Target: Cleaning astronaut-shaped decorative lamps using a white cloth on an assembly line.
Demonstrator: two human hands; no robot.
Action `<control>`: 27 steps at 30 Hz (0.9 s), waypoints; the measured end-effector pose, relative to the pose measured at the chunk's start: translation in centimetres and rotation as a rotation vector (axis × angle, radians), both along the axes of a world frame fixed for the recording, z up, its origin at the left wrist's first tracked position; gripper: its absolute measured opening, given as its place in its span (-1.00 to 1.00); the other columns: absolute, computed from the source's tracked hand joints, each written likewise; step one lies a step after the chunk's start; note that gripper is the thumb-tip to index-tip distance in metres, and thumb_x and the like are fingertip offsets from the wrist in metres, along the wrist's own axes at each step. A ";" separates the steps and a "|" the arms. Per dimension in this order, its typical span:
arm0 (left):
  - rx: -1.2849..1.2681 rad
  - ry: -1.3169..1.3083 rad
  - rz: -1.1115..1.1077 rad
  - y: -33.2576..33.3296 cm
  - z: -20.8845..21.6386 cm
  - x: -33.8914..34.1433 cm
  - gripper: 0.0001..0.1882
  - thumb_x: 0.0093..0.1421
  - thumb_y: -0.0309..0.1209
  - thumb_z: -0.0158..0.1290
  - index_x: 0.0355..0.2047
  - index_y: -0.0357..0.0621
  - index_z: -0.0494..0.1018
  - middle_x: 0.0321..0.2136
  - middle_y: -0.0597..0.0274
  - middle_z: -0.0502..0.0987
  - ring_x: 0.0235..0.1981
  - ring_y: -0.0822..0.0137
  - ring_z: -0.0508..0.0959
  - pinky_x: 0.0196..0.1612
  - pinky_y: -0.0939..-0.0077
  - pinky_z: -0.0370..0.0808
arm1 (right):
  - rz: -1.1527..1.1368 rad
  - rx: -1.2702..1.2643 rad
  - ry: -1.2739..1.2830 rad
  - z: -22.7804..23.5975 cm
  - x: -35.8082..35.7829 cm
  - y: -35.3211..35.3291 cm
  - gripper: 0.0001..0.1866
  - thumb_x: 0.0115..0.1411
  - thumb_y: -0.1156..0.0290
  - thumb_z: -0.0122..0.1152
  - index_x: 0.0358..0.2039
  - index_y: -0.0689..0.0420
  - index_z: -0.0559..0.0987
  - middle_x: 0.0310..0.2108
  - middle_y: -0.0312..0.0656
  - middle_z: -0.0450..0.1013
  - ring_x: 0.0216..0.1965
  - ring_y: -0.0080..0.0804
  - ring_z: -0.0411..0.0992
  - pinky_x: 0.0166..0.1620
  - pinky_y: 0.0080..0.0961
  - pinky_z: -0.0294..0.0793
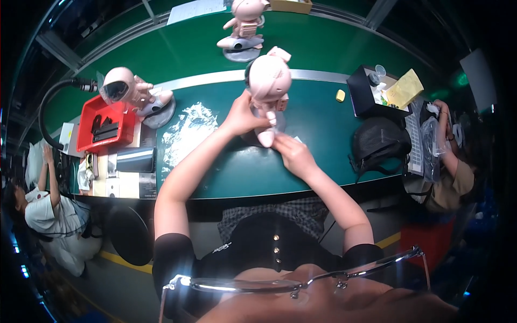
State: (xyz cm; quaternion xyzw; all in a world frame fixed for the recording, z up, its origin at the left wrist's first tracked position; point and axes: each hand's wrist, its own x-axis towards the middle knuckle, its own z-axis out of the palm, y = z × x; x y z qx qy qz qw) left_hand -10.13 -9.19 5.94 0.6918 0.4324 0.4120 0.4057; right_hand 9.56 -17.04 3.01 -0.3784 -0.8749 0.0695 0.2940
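Note:
A pale pink astronaut figurine (270,79) stands in front of me at the middle of the green table, its round head toward the camera. My left hand (241,115) is wrapped around its body from the left. Low on the right, beside the pink pointed rocket nose (265,138), my right hand (295,154) grips the figurine near its base with fingers together. Those fingertips are partly hidden. The dark round base shows only in part under the figurine and my hands.
A similar astronaut figurine (134,94) stands at left by a red bin (84,141) holding black parts, near a black flexible hose (45,99). Another figurine (245,32) stands far back. Clear plastic film (188,132) lies left; a black box (366,99) and black mesh bag (379,145) stand right. People sit both sides.

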 end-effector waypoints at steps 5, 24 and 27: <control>-0.012 0.046 -0.060 0.5 1.6 0.5 -0.26 -0.36 -0.39 0.34 -0.08 -0.21 0.32 -0.22 0.14 0.46 -0.15 0.31 0.46 -0.09 0.41 0.40 | -0.231 -0.046 0.278 0.8 3.3 6.3 -0.79 -0.04 0.61 0.04 -0.35 0.21 0.57 -0.27 -0.04 0.48 -0.25 -0.15 0.47 -0.14 -0.40 0.46; 0.069 -0.199 -0.173 28.1 0.0 8.8 -0.20 -0.27 -0.54 0.27 0.02 -0.20 0.14 -0.17 0.20 0.37 -0.14 0.37 0.41 -0.07 0.42 0.40 | -0.295 0.061 0.571 1.2 3.5 5.2 -0.76 -0.04 0.69 0.10 -0.31 0.19 0.57 -0.27 -0.06 0.49 -0.25 -0.19 0.48 -0.18 -0.45 0.47; 0.022 -0.201 -0.154 27.9 0.5 8.7 -0.16 -0.29 -0.52 0.28 0.05 -0.21 0.12 -0.16 0.17 0.37 -0.12 0.36 0.40 -0.03 0.43 0.37 | -0.276 0.041 0.569 1.0 3.5 5.2 -0.76 -0.04 0.68 0.10 -0.32 0.19 0.57 -0.27 -0.06 0.49 -0.25 -0.19 0.48 -0.19 -0.45 0.47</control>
